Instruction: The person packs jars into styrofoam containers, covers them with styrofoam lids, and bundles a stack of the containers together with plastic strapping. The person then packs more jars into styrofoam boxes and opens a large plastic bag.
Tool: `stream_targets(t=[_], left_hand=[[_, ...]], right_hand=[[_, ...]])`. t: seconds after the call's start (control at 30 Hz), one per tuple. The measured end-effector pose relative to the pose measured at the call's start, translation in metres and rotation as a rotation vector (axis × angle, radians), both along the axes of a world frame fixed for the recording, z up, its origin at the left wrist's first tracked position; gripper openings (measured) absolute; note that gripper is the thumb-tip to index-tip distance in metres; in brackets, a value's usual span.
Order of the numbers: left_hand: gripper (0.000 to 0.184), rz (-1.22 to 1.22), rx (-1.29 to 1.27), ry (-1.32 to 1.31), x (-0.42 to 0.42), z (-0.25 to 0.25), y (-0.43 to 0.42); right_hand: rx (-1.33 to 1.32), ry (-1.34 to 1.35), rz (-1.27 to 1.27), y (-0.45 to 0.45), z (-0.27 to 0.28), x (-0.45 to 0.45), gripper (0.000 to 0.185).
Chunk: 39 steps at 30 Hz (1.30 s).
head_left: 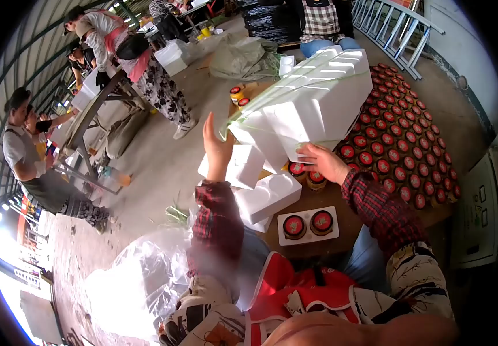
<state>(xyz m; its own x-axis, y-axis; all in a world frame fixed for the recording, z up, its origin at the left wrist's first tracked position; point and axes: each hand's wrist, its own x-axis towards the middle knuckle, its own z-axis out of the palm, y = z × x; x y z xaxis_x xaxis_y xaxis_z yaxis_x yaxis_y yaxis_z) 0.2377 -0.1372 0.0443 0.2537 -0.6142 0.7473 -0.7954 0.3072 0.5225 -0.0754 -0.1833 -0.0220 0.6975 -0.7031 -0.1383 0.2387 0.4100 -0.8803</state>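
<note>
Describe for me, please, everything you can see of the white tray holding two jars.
The white tray looks like foam, roughly rectangular with rounded corners, lying on a brown surface. Two jars with dark, red-centred lids sit side by side in it. Neither the left hand nor the right hand touches it.

Two hands: one left hand [218,144], one right hand [324,161]. One foam tray [309,238] at lower centre carries two jars [294,226]. Two more jars [316,181] show by the right hand, and at least two [236,93] at upper centre. Packed jars [399,144] at right run to dozens, too crowded to count exactly. One ladder [420,45], upper right. At least six other people [15,144].
</note>
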Motion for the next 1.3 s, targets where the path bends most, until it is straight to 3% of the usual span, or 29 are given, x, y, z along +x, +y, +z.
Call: stream_targets(t=[0.03, 0.1, 0.17, 0.3, 0.4, 0.5, 0.7, 0.77, 0.83, 0.9, 0.93, 0.97, 1.03, 1.07, 1.13, 1.17, 1.27, 1.3], left_hand=[[0.075, 0.171, 0.059, -0.212, -0.006, -0.002, 0.004], [0.078, 0.126, 0.222, -0.075, -0.020, -0.007, 0.008], [0.077, 0.116, 0.181, -0.188, -0.027, -0.011, 0.009], [0.077, 0.072, 0.292, -0.280, -0.043, -0.010, 0.023], [0.077, 0.003, 0.199, -0.370, -0.032, -0.029, 0.020], [0.062, -0.042, 0.201, -0.357, -0.049, -0.023, 0.031], [0.069, -0.327, 0.521, -0.331, -0.081, -0.045, 0.061], [0.077, -0.343, 0.596, -0.515, -0.084, -0.058, 0.075], [0.074, -0.134, 0.889, -0.852, -0.096, -0.066, 0.096], [0.067, -0.140, 1.211, -0.839, -0.095, -0.088, 0.105], [0.061, -0.101, 1.136, -0.967, -0.089, -0.102, 0.112], [0.050, -0.113, 1.230, -0.941, -0.091, -0.095, 0.114], [0.040, -0.143, 1.159, -0.970, -0.072, -0.121, 0.107], [0.040, -0.125, 1.138, -0.974, -0.071, -0.111, 0.104], [0.018, -0.186, 0.901, -0.800, -0.072, -0.082, 0.104], [0.018, -0.181, 0.896, -0.808, -0.073, -0.069, 0.105], [0.020, -0.270, 0.645, -0.230, -0.083, -0.022, 0.111], [0.020, -0.267, 0.635, -0.240, -0.082, -0.010, 0.112]], right_hand=[[-0.099, 0.106, -0.008, -0.004, -0.003, -0.004, 0.054], [-0.156, 0.202, -0.012, -0.006, -0.010, -0.006, 0.049], [-0.217, 0.452, 0.035, -0.005, -0.018, -0.005, 0.038], [-0.196, 0.365, -0.021, -0.005, -0.017, -0.007, 0.029], [-0.167, 0.115, -0.162, -0.016, -0.020, -0.010, 0.036], [-0.219, 0.176, -0.275, -0.018, -0.015, -0.019, 0.053], [-0.227, 0.401, -0.134, -0.004, -0.017, -0.032, 0.064], [-0.259, 0.461, -0.151, 0.008, -0.008, -0.035, 0.062], [-0.262, 0.472, -0.151, 0.008, -0.010, -0.036, 0.067], [-0.271, 0.393, -0.169, 0.007, -0.016, -0.039, 0.071], [-0.275, 0.364, -0.179, 0.005, -0.018, -0.040, 0.075], [-0.275, 0.335, -0.182, 0.005, -0.019, -0.039, 0.079], [-0.293, 0.361, -0.153, 0.009, -0.011, -0.039, 0.079], [-0.304, 0.394, -0.120, 0.009, -0.010, -0.038, 0.078], [-0.346, 0.426, -0.094, 0.009, -0.011, -0.033, 0.075], [-0.373, 0.444, -0.082, 0.010, -0.011, -0.033, 0.076], [-0.520, 0.502, -0.071, 0.006, -0.017, -0.030, 0.076], [-0.621, 0.503, -0.040, 0.006, -0.015, -0.031, 0.076]])
